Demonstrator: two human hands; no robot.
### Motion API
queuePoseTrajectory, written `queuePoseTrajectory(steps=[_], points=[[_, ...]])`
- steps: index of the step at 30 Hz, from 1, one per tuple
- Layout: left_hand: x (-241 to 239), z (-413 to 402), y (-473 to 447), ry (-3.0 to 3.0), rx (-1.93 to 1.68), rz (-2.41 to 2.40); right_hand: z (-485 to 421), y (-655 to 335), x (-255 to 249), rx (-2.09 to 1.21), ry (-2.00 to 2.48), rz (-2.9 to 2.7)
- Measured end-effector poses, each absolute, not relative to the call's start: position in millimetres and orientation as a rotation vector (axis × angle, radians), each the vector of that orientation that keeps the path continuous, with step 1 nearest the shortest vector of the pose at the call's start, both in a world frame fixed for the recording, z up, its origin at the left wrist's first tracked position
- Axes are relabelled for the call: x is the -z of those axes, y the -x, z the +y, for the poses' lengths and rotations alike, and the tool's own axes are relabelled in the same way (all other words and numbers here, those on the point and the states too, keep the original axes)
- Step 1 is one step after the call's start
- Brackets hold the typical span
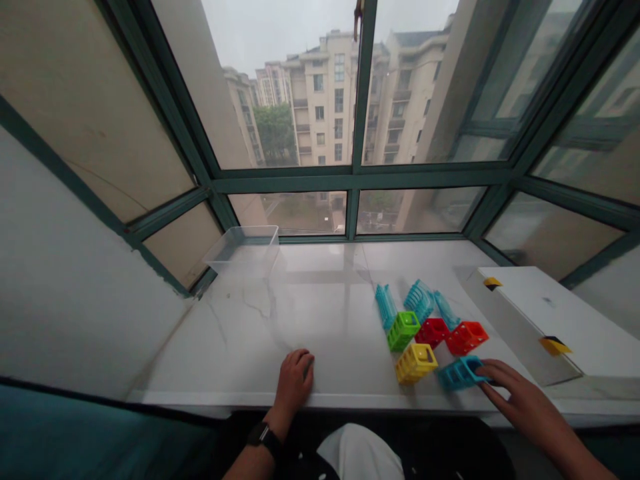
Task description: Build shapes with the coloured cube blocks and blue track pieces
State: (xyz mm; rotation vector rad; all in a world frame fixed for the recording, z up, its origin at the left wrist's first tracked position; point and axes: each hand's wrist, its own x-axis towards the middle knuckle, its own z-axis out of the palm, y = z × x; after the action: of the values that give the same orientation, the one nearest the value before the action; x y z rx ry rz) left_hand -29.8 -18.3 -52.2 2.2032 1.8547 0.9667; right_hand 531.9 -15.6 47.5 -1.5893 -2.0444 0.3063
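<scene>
A clear plastic bin (245, 250) is sitting at the far left corner of the white, grey-veined windowsill (320, 300), close to the green window frame (285, 179), and its transparent walls are letting the surfaces behind show through. At the far right, a white box (580, 327) is lying on the sill, showing yellow-and-black stickers (555, 346) along its near-left edge; what it is holding cannot be told. Near the front edge, right of centre, the right hand (520, 397) is gripping a blue lattice block (459, 373) by its right end, the fingers (496, 368) closing on the rim. This block is looking like a small open-ended crate, its sides showing rows of square openings, and it is lying tilted, its open end facing the hand; whether it is touching the sill is unclear. Just left of it, a yellow block (415, 365) is standing; a green block (401, 333) and two red blocks (466, 339) are grouping behind, with three ribbed, translucent teal pieces (419, 300) lying farther back. The left hand (295, 380) is resting on the sill, well apart from the blocks, its fingers bending downward; whether they are closing on anything cannot be told.
</scene>
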Motion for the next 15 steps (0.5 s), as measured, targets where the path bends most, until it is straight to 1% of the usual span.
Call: queuePoseTrajectory(steps=[3, 5, 7, 9, 12, 15], points=[[52, -17, 32, -2.184, -0.985, 1.842, -22, -551, -84, -0.244, 1.587, -1.999], [44, -15, 28, -2.137, -1.026, 1.823, -27, -552, -114, -0.174, 1.563, -1.924], [24, -14, 17, -2.076, -1.110, 1.797, -31, -537, -144, -0.069, 1.495, -1.820], [-6, -14, 0, -2.055, -1.207, 1.732, -30, -503, -166, -0.053, 1.360, -1.788], [-59, -16, -31, -2.105, -1.314, 1.532, -21, -425, -174, -0.200, 1.203, -1.812], [-96, -18, -47, -2.235, -1.240, 1.343, -10, -342, -158, -0.441, 1.123, -1.880]])
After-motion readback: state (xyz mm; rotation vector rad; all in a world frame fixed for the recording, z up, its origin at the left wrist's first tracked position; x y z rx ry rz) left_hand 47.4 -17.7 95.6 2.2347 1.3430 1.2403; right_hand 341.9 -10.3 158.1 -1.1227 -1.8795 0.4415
